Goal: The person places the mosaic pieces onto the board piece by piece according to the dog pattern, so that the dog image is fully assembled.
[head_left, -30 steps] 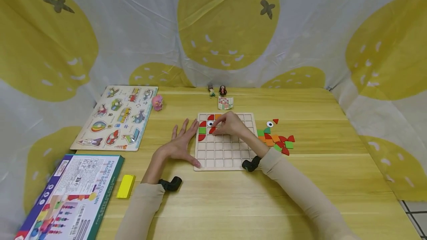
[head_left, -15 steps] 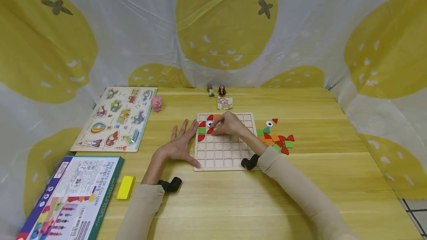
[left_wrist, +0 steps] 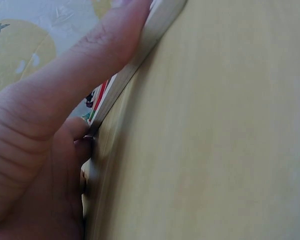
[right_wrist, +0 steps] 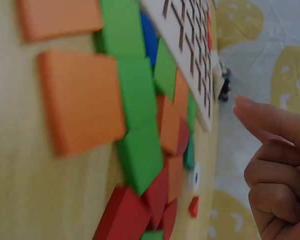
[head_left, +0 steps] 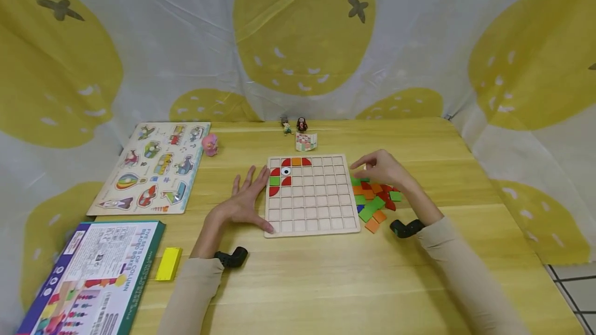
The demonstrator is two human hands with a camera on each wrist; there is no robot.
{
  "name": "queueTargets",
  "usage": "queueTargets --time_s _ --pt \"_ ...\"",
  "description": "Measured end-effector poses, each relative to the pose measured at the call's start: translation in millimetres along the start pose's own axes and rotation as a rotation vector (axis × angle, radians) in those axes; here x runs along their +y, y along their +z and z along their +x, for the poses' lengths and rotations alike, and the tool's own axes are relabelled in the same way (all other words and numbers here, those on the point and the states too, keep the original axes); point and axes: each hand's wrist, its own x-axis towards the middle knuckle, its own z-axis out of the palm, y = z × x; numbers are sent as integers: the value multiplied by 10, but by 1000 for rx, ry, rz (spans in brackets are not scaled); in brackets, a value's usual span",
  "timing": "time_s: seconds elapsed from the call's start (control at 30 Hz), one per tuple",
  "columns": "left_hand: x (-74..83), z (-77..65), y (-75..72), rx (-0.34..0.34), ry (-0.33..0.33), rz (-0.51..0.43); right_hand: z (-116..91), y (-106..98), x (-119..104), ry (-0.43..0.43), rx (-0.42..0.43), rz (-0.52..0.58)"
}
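Observation:
A wooden grid board (head_left: pixel 316 200) lies mid-table. At its upper left are several red quarter-round tiles (head_left: pixel 286 181), a green square tile (head_left: pixel 274 181), an orange tile (head_left: pixel 296 162) and a white eye tile (head_left: pixel 286 171). My left hand (head_left: pixel 244 203) rests along the board's left edge, fingers spread, thumb at the near corner. In the left wrist view the thumb (left_wrist: pixel 85 62) lies against the board's side (left_wrist: pixel 147 47). My right hand (head_left: pixel 384 167) hovers over loose tiles beside the board, forefinger extended and other fingers bent. Nothing shows between its fingertips.
Loose green (right_wrist: pixel 137 87), orange (right_wrist: pixel 82 102) and red tiles (right_wrist: pixel 122 217) lie right of the board. Behind it are a patterned card (head_left: pixel 306 142) and two small figurines (head_left: pixel 301 124). At left are a picture puzzle (head_left: pixel 153 169), pink toy (head_left: pixel 210 145), yellow block (head_left: pixel 168 263) and box (head_left: pixel 93 278).
My right hand has left the red quarter-round tile on the board and moved right, over the loose tiles. The left hand keeps its place at the board. The head view has turned slightly right.

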Motion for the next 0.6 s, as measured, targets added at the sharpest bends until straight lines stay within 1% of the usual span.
queueTargets --time_s 0.1,0.17,0.3,0.37,0.47,0.53,0.6 --pt "-1 -4 -7 -3 -3 -12 -174 -125 222 55 -9 0" --pt "-10 -3 -10 -5 -8 -5 -254 -181 332 86 -24 11" --pt "-16 0 -9 -5 -3 -1 -341 -210 440 147 -24 51" --pt "-21 -1 -3 -7 -7 3 -325 -187 445 146 -25 61" --pt "-20 -4 -7 -4 -8 3 -238 -128 434 140 -33 69" --pt "-15 -4 -11 -5 -11 8 -168 -102 439 138 -34 58" --pt "-6 -3 -14 -4 -8 8 -117 -104 461 152 -13 34"
